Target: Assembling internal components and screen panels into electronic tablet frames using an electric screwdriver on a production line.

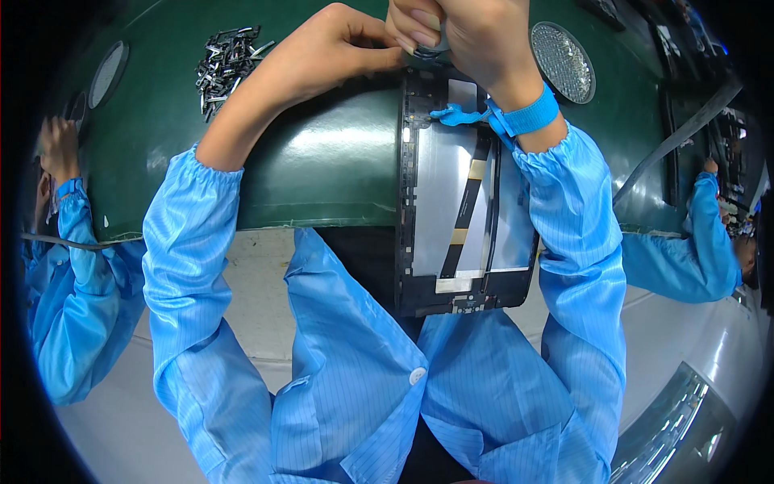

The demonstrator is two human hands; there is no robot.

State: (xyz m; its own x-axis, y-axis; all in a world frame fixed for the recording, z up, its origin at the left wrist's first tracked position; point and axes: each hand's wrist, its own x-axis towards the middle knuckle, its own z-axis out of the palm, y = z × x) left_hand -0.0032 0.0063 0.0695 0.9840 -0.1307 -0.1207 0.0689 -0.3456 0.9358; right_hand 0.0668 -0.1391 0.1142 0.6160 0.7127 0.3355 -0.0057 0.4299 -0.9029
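Observation:
An opened tablet (435, 173), with a silver plate, a dark frame and a black-and-gold flex cable (468, 200), lies lengthwise from the green table out over its near edge. At its far end, my left hand (351, 40) bends inward, thumb and fingers closed at the corner; the fingertips are partly hidden behind my right hand. My right hand (459, 32) is curled just above that same end. A small greyish piece shows under its fingers, too covered to name. A blue wrist strap (528, 117) circles my right wrist, its loose end hanging over the tablet.
A pile of small black and silver parts (230, 68) lies on the green table (322, 194) to the left. Round dishes stand at far left (109, 74) and right (563, 63). Co-workers in blue sleeves sit left (85, 266) and right (693, 258). A grey strip (677, 133) slants at right.

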